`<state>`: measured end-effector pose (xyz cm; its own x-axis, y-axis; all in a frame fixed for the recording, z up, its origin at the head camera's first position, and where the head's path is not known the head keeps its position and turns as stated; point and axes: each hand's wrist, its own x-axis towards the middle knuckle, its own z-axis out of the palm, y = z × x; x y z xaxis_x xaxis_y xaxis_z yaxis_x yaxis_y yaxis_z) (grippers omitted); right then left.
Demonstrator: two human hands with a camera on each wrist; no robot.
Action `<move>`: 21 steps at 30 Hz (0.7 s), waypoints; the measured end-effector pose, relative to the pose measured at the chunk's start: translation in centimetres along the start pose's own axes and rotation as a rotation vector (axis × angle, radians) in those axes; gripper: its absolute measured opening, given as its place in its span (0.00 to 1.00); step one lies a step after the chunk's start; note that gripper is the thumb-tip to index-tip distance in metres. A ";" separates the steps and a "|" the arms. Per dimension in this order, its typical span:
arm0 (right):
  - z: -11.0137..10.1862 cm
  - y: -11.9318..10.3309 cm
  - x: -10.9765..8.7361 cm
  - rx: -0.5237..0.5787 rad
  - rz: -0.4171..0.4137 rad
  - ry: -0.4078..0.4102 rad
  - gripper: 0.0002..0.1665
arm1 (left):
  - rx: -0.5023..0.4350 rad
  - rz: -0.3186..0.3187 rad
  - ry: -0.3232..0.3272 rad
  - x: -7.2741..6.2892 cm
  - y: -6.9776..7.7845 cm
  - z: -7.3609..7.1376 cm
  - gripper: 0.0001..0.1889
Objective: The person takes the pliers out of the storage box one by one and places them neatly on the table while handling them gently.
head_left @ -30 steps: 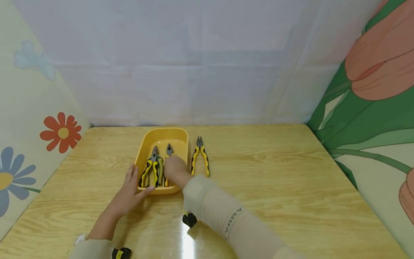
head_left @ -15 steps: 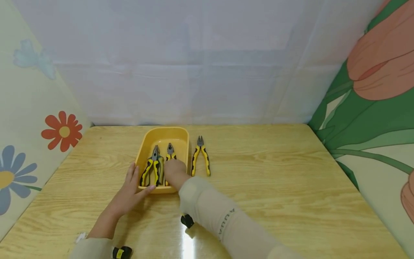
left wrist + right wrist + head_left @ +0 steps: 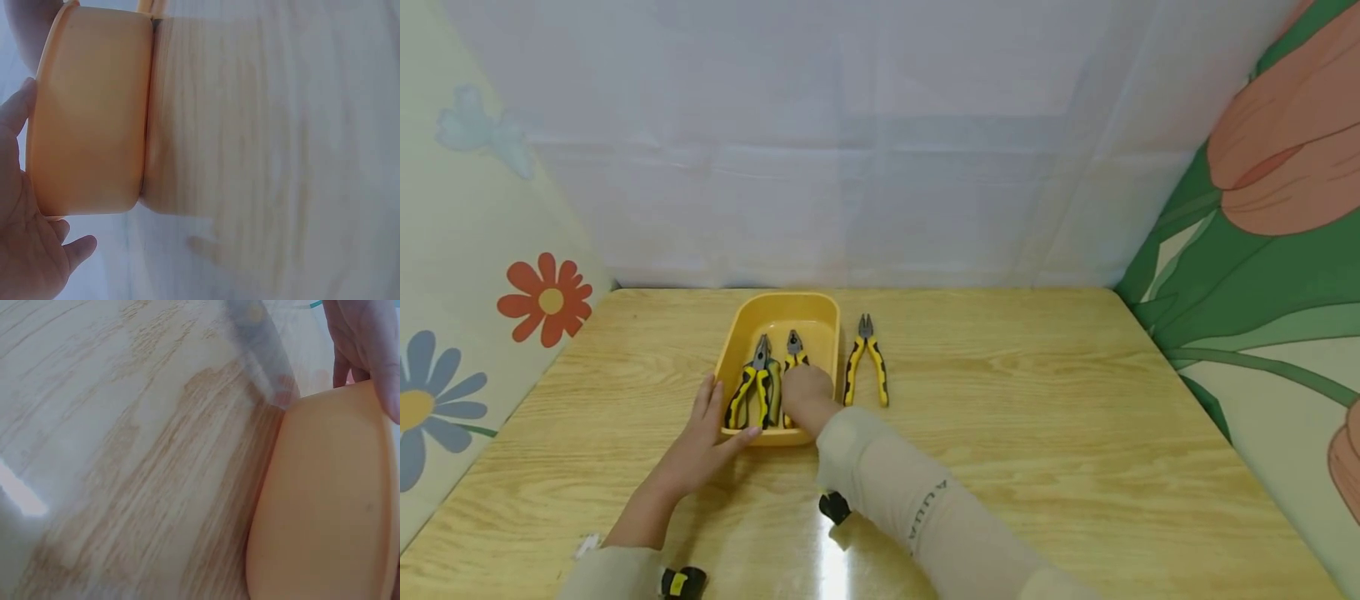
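Note:
In the head view, a yellow plastic bin (image 3: 820, 312) stands left of the table's middle. My left hand (image 3: 698, 446) rests at its near left corner, thumb over the front rim and straight fingers along the left side. My right hand (image 3: 807, 396) reaches inside and holds a pair of pliers (image 3: 794, 343) by the handles; its fingertips are hidden. Left of these lie long-nose pliers (image 3: 762, 367) with yellow-black handles, overlapping another tool with an olive-green handle (image 3: 773, 392). Outside, just right of the bin, a third yellow-black pair of pliers (image 3: 867, 354) lies with its handles spread.
The wood-grain table (image 3: 1037, 400) extends to both sides. A pale cloth (image 3: 925, 167) hangs behind it, with flower-painted panels at left and right. A small white scrap (image 3: 587, 546) lies near the left forearm. Black wrist devices (image 3: 683, 583) sit at both wrists.
My right hand has shifted slightly down and left on the pliers, showing more of their handles near the pivot. My left hand and the bin stay in place.

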<state>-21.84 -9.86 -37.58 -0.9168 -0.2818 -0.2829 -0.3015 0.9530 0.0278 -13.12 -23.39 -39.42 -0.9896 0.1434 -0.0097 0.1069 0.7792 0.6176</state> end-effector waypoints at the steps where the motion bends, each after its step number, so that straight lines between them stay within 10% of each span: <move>1: 0.0 0.0 0.0 0.012 0.005 -0.001 0.12 | 0.002 0.001 0.001 0.0 0.0 0.0 0.48; 21: -1.7 1.4 -0.1 0.319 0.013 -0.013 0.13 | 0.002 0.000 -0.004 -0.1 0.0 0.0 0.48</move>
<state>-22.65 -8.65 -35.86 -0.9159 -0.2701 -0.2968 -0.1907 0.9437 -0.2704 -13.07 -23.43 -39.39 -0.9892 0.1459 -0.0127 0.1072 0.7802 0.6163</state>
